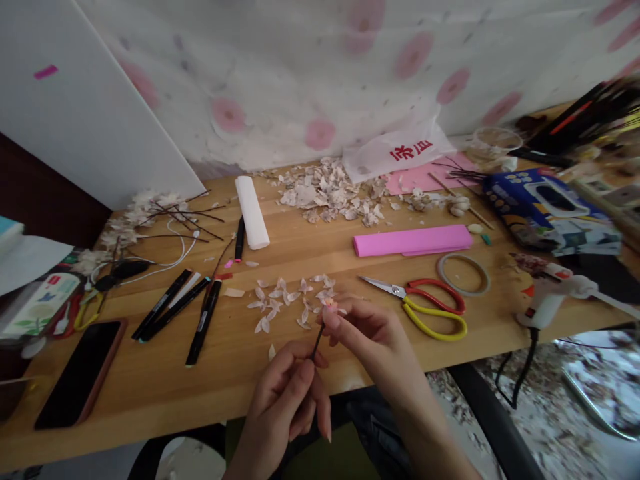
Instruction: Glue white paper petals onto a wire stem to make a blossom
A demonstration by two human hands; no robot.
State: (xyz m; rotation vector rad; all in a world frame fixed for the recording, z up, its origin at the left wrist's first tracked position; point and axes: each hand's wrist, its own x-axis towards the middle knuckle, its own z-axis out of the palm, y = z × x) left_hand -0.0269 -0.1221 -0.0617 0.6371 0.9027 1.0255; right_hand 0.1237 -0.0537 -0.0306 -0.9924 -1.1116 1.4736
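Observation:
My left hand (293,390) pinches the lower part of a thin dark stem (317,343) between thumb and fingers. At the stem's top is a small pink paper flower (330,305). My right hand (363,330) closes its thumb and fingertips on this flower, partly hiding it. Just beyond my hands, pale pink paper petals (273,303) lie scattered on the wooden table (150,393). To the right of my right hand lie scissors (415,300) with one red and one yellow handle, their blades pointing left.
Markers (204,323) and a phone (80,373) lie left. A pink paper roll (413,240), tape ring (464,275), white glue gun (555,293) and blue wipes pack (545,207) are right. A white paper roll (253,213) and heaped petals (330,190) lie behind; stemmed pale flowers (133,217) are back left.

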